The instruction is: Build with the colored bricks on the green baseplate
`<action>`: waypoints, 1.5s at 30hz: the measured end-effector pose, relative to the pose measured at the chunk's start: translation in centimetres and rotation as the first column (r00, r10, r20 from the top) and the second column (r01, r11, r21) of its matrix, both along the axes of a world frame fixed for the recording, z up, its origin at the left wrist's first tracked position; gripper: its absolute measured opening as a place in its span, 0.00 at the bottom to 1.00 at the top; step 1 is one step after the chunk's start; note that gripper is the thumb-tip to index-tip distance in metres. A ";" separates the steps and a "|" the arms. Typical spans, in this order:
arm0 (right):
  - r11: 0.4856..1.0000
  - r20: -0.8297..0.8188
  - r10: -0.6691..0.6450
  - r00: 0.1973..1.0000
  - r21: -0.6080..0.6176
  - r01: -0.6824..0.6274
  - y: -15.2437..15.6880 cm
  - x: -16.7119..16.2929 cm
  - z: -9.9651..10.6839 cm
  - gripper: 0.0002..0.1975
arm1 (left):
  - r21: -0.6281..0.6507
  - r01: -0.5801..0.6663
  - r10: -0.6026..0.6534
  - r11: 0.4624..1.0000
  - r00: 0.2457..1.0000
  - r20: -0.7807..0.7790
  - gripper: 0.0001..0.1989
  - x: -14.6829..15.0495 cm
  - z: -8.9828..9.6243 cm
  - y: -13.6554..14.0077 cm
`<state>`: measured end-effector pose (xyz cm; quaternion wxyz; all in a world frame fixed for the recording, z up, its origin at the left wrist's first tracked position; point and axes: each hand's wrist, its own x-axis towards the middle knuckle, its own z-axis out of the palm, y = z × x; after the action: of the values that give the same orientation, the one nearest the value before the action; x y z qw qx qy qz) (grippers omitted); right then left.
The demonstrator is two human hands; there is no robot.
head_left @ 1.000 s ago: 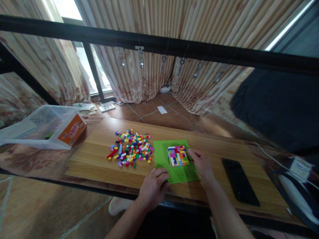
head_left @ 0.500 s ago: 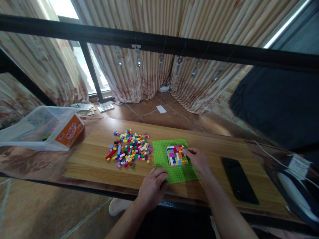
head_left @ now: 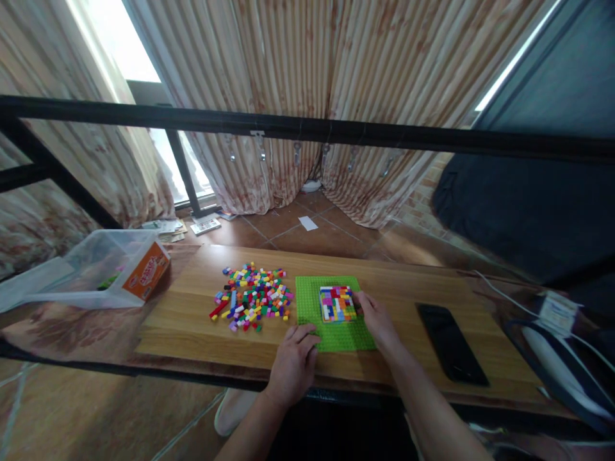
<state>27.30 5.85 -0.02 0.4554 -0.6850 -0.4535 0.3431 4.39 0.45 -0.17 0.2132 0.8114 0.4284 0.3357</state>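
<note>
A green studded baseplate (head_left: 331, 339) lies on the wooden board, bearing a roughly square block of multicoloured toy bricks (head_left: 337, 303). My left hand (head_left: 294, 358) rests at the plate's near left corner, its fingers loosely bent and lying over the edge. At the block's right side is my right hand (head_left: 377, 320), thumb and fingers drawn together; whatever is between the fingertips is too small or hidden to make out. Left of the plate spreads a loose pile of small coloured bricks (head_left: 254, 296), with a longer red piece (head_left: 220, 308) on its near left side.
A clear plastic bin (head_left: 100, 296) with an orange label stands at the far left. A black phone (head_left: 451, 346) lies on the board (head_left: 394, 282) to the right. Beyond it are a white cable and a dark-and-white object (head_left: 557, 365). A black rail (head_left: 307, 128) crosses behind the table.
The camera view has tilted, so the scene sits slightly lower. My right fingertips have shifted from the block's upper right corner to its right side. My left hand stays at the plate's corner.
</note>
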 end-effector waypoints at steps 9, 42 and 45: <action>0.915 0.040 -0.347 0.937 0.235 0.329 -3.4 -1.7 1.4 0.20 | 0.121 0.007 0.005 0.993 0.995 -0.102 0.12 0.4 -0.3 -0.6; 0.978 0.069 0.080 0.994 0.185 -0.091 -3.8 -5.4 4.1 0.13 | 0.183 -0.012 0.050 0.983 0.978 -0.204 0.15 1.0 -0.9 -0.5; 0.988 -0.110 -0.072 0.991 0.126 0.086 -3.7 -1.5 2.5 0.18 | 0.195 -0.020 0.061 0.981 0.977 -0.206 0.15 0.9 -0.7 -0.6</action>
<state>25.81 2.20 2.47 0.5356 -0.6522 -0.4228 0.3302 5.33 -0.11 -0.92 0.0807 0.8502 0.4307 0.2918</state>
